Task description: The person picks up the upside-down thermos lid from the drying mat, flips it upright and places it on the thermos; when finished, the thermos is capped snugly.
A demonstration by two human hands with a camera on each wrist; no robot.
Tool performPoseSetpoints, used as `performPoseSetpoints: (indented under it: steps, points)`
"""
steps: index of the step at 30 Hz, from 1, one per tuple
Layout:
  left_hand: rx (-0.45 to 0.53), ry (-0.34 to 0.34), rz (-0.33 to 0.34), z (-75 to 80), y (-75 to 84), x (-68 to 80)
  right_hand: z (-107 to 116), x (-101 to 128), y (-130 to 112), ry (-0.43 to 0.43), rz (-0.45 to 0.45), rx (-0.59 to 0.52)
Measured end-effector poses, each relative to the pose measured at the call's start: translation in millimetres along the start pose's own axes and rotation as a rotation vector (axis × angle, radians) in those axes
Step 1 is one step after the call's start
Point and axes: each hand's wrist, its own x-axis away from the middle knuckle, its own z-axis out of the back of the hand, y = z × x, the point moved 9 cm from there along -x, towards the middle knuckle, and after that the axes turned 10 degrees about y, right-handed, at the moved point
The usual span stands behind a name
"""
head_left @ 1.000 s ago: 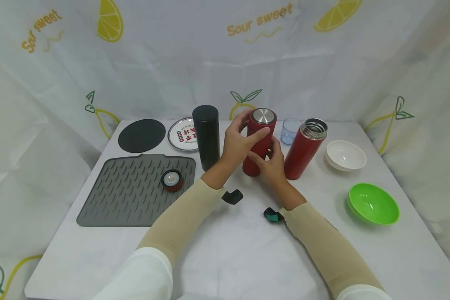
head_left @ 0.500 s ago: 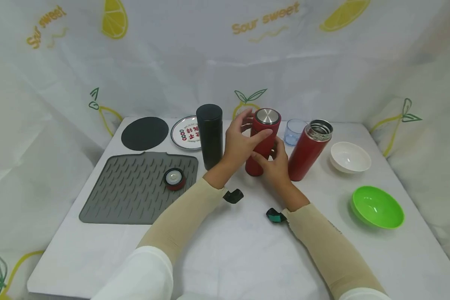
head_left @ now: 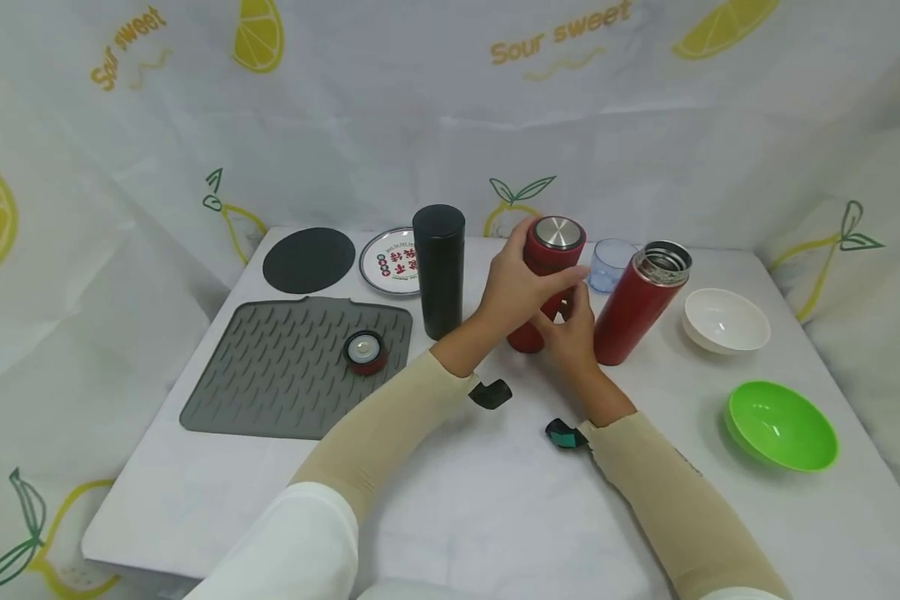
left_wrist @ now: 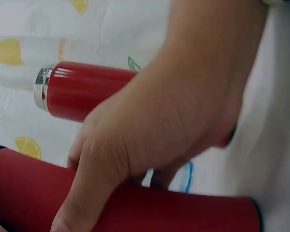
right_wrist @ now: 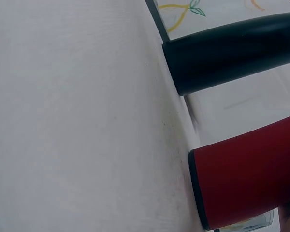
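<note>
A red thermos bottle (head_left: 553, 260) with a silver-topped lid (head_left: 558, 233) stands upright on the table, between both hands. My left hand (head_left: 516, 287) grips its upper part, with the thumb across the front. My right hand (head_left: 574, 337) holds the bottle lower down, its fingers partly hidden behind it. In the left wrist view the right hand (left_wrist: 150, 121) curls round the red body. The bottle's dark base rim (right_wrist: 198, 191) meets the table in the right wrist view. Just to the right is a second red thermos (head_left: 633, 308) with a bare steel mouth and no lid on it.
A black thermos (head_left: 440, 271) stands left of the hands. A loose lid (head_left: 365, 350) lies on a grey drying mat (head_left: 270, 367). Behind are a black round mat (head_left: 309, 260), a printed plate (head_left: 390, 262) and a glass (head_left: 610, 262). White (head_left: 726, 321) and green (head_left: 782, 427) bowls stand right.
The head view has turned, so everything sits further right in it. My left thumb reaches further right across the bottle than before. Both hands stay on it.
</note>
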Motion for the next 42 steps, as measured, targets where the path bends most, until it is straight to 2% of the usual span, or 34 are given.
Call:
performPoseSetpoints:
  steps: [3,6,9,12,14,17,19,22,25,28,30,35,37,38,42]
  points:
    - [0.019,-0.02,0.028,-7.5,-1.5,-6.3,0.6,-2.3,17.9,0.01,-0.017,-0.002]
    - [0.013,0.0,0.009,-3.7,-3.9,-8.6,-0.2,-2.1,30.4,0.015,-0.026,0.0]
    - [0.018,0.068,-0.062,8.6,-1.9,-7.4,-0.5,-1.0,31.2,0.015,-0.021,0.011]
    - [0.064,0.124,-0.157,20.3,3.8,-3.5,0.5,-2.5,29.9,0.015,-0.019,0.021]
    - [0.1,0.127,-0.211,23.8,7.9,-0.6,1.4,-3.0,30.0,0.016,-0.037,0.029]
    - [0.138,0.098,-0.236,23.1,9.8,2.3,2.1,-3.5,29.2,0.009,-0.054,0.028]
    - [0.139,0.061,-0.218,17.5,9.1,2.8,2.2,-4.0,27.6,0.005,-0.044,0.031]
    - [0.117,0.012,-0.15,3.8,6.3,1.6,2.5,-5.5,23.8,0.01,0.016,0.022]
    - [0.082,0.015,-0.093,-6.8,5.8,-1.8,1.7,-5.2,20.0,0.021,0.067,0.008]
    - [0.057,0.048,-0.053,-5.0,4.1,-8.4,-3.9,-3.5,17.9,0.009,0.067,-0.004]
    - [0.055,0.031,-0.023,0.0,0.9,-14.9,-9.7,-3.2,18.5,-0.012,0.038,0.001]
    - [0.122,-0.154,0.048,6.4,-8.0,-27.0,-15.3,-2.7,22.5,-0.031,-0.046,0.025]
    - [0.126,-0.188,0.021,6.3,-7.3,-24.7,-11.8,-1.9,23.6,-0.019,-0.069,0.037]
    - [0.119,-0.174,-0.008,6.8,-5.7,-22.0,-9.4,-1.4,24.1,-0.014,-0.076,0.045]
    - [0.021,-0.011,-0.161,7.3,8.7,-5.6,1.3,-2.2,22.5,-0.003,-0.045,0.065]
